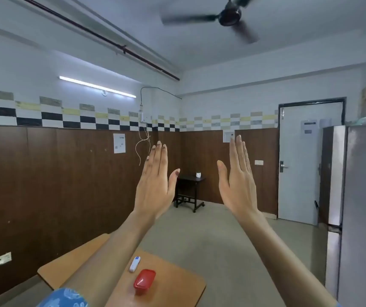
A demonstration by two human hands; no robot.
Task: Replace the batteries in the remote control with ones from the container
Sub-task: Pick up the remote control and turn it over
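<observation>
Neither grip holds anything: the left hand (154, 185) and the right hand (238, 182) are both raised in front of the camera, spread flat with fingers straight and pointing up, palms turned partly toward each other and well apart from one another. Both forearms reach up from the lower edge of the view, and a blue patterned sleeve (66, 298) shows at the bottom left. Below the arms, nearest the camera, a wooden bench (177, 282) carries the task's things: a red lidded container (144, 281) stands near the middle of the top, and the white remote control (134, 263) lies just beyond it, close beside it but not touching, with its long side running away from the camera. Both are well below the hands and untouched. Farther off, across a grey floor, a small dark side table (188, 191) stands in the corner with a small white object on top. Brown panelling covers the lower walls, with a band of checkered tiles above. A pale door (299, 165) is on the right wall, a steel refrigerator (359, 207) stands at the far right, and a dark ceiling fan (228, 15) appears blurred overhead.
</observation>
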